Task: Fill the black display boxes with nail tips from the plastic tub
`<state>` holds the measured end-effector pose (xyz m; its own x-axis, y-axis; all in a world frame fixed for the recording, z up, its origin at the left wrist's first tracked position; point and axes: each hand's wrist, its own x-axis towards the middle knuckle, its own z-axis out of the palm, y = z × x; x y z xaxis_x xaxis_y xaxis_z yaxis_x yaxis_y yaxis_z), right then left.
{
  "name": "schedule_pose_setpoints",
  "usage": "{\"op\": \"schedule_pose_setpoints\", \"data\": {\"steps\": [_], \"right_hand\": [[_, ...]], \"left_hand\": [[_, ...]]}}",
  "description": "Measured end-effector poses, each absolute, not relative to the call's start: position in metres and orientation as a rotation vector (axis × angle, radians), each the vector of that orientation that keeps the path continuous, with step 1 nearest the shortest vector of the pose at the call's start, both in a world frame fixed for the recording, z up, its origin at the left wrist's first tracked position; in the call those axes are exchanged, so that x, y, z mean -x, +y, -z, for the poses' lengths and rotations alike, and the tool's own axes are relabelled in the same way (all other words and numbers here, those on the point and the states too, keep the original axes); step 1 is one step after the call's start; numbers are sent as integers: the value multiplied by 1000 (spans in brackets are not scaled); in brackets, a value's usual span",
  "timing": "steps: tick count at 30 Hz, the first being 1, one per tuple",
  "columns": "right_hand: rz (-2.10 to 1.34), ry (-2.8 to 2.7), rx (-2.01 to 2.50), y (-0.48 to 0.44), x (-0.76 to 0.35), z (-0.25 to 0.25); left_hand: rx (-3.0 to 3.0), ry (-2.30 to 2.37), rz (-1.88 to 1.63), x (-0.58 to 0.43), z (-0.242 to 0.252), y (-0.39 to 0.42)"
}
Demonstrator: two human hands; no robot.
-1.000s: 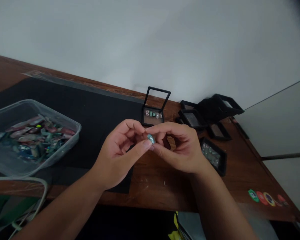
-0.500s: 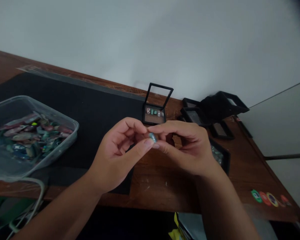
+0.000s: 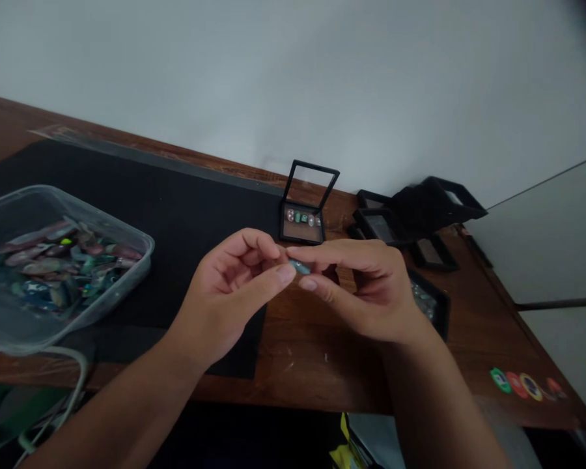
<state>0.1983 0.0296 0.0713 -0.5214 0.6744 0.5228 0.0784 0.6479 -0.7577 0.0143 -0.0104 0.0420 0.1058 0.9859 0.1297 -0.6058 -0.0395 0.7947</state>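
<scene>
Blue piece [image 3: 301,267]: turned flatter since the earlier frame; mid-frame now.
Left hand [image 3: 222,296]: grip seems pinched on the piece's left end.
Right hand [image 3: 378,293]: index finger [image 3: 339,252] over the piece, thumb [image 3: 320,288] just below; cannot tell whether this grip clamps.
Bench [image 3: 317,348]: the small piece could drop here, lower centre, if the left pinch loosens.

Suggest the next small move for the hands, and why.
Probably have the right hand raise its thumb to the small teal piece: the left hand seems to pinch one end, while that thumb appears apart, just below it.
</scene>
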Motion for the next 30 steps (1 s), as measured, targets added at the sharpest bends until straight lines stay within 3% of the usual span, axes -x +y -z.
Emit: {"op": "schedule_pose_setpoints", "data": {"steps": [9, 17, 30], "right_hand": [[-849, -1974, 595, 30, -196, -72], [-842, -1948, 758, 30, -191, -66], [-1012, -1881, 670, 32, -185, -61]], "left_hand": [[-935, 627, -1490, -15, -43, -11], [-1344, 1013, -1763, -22, -43, -19], [-1342, 1164, -1671, -20, -51, -23]]}}
